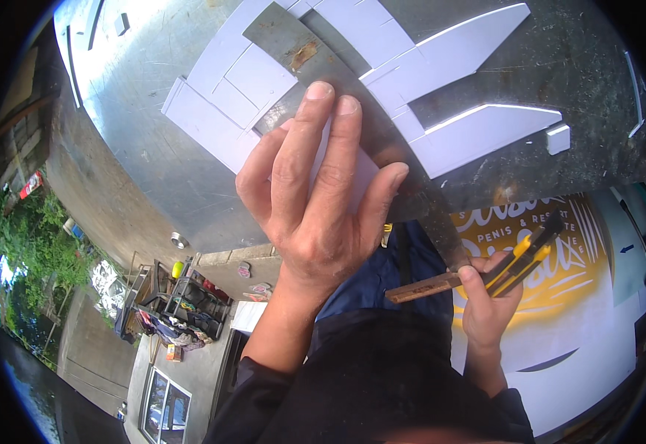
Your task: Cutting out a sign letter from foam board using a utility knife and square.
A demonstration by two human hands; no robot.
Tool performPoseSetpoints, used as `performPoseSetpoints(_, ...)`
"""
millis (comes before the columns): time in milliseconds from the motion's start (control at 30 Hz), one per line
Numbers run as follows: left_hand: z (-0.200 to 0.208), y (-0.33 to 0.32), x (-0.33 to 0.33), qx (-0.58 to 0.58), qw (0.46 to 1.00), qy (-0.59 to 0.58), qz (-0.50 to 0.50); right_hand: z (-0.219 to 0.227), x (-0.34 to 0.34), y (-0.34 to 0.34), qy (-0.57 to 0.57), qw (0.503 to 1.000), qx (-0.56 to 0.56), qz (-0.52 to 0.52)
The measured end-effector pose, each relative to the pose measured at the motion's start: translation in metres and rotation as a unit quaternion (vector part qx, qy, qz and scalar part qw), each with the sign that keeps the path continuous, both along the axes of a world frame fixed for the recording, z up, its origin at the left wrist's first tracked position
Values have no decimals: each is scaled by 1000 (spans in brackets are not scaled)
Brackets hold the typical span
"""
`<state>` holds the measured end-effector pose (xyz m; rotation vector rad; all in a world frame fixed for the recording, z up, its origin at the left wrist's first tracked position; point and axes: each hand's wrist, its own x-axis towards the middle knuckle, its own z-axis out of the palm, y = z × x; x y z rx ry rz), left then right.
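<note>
My left hand (312, 192) lies with its fingers stretched out over the white cut sheets, the fingertips on a long worn metal blade. White sheet material also shows under its palm and between the fingers. The blade belongs to a rusty steel square (419, 287), which runs slantwise across the sheets and past the table's near edge. At that near end, my right hand (489, 303) is closed around the square and a yellow and black utility knife (519, 259). White cut pieces (448, 66) with slots and pointed arms lie beyond and to the right of my left hand.
The metal-topped table (145, 163) carries a small white offcut (558, 139) at right and thin strips near its edges. Below right is a yellow and white printed panel (545, 296). Cluttered shelving (190, 303) and a window (166, 407) are at lower left.
</note>
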<state>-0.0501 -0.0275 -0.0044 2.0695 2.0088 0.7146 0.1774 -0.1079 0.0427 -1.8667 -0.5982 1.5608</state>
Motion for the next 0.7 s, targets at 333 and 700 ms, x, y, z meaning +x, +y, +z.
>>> performPoseSetpoints(333, -1, -1, 1, 5, 1000, -2, 4, 1, -4, 4, 11, 1000, -9, -21)
performPoseSetpoints(700, -2, -2, 0, 4, 1000, 3, -1, -1, -1, 1, 5, 1000, -9, -2)
